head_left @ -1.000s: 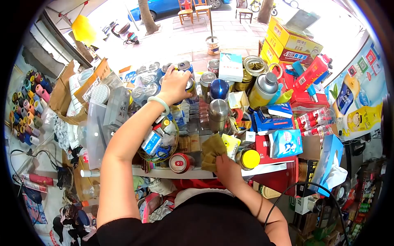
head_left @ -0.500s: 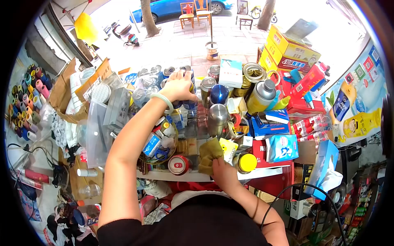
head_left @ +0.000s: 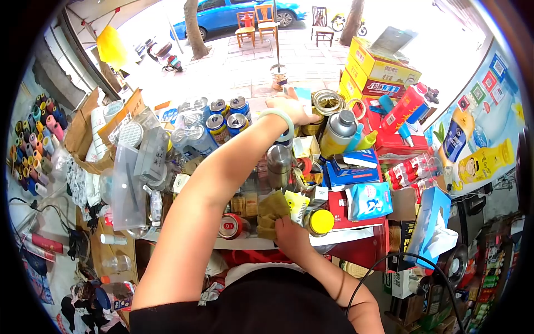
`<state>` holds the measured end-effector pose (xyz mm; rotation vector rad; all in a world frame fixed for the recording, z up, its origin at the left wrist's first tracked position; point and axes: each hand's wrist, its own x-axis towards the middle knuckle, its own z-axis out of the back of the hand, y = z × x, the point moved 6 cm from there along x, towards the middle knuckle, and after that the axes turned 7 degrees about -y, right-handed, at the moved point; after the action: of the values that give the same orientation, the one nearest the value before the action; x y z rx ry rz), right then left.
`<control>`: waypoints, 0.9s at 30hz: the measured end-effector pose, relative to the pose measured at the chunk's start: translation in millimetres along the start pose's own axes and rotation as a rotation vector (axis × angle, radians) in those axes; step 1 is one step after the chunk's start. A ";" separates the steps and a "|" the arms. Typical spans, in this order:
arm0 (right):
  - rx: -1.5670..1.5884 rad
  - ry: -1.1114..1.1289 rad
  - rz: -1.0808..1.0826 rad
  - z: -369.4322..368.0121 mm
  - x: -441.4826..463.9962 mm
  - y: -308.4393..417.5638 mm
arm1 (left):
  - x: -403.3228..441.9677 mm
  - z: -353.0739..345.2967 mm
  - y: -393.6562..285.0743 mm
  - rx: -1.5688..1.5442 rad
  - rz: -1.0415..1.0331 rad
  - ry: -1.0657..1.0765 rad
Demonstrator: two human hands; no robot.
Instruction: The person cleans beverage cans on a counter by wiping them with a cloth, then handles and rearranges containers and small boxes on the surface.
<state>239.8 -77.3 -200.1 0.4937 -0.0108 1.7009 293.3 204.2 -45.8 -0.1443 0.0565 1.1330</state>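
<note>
Olive cloth [head_left: 272, 212] is pinched in the right hand [head_left: 291, 234]; left hand [head_left: 290, 108], grip unclear, partly hides a box [head_left: 303, 95].

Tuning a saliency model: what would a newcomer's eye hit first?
The left hand, pale bangle on its wrist, is stretched across the crowded table. The right hand holds an olive cloth at the near edge. Stacked yellow boxes stand far right, a blue car outside.
</note>
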 end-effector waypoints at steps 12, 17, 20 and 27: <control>0.016 -0.069 0.147 46.2 9.1 18.3 | -89.1 68.4 80.5 -0.582 -0.100 -0.448; 0.652 -0.326 -0.063 86.9 35.7 4.2 | -177.8 64.3 150.0 -0.876 -0.126 -0.462; 1.135 -0.307 -0.355 92.3 47.8 3.7 | -237.0 42.7 140.4 -1.093 -0.082 -0.480; 0.494 -0.498 0.246 146.7 77.1 46.4 | -295.4 -11.3 90.3 -0.673 -0.143 -0.645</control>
<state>234.0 -55.2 -29.6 1.3229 -0.0116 1.7766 86.7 -25.1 -29.8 -0.3656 -0.9011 0.9748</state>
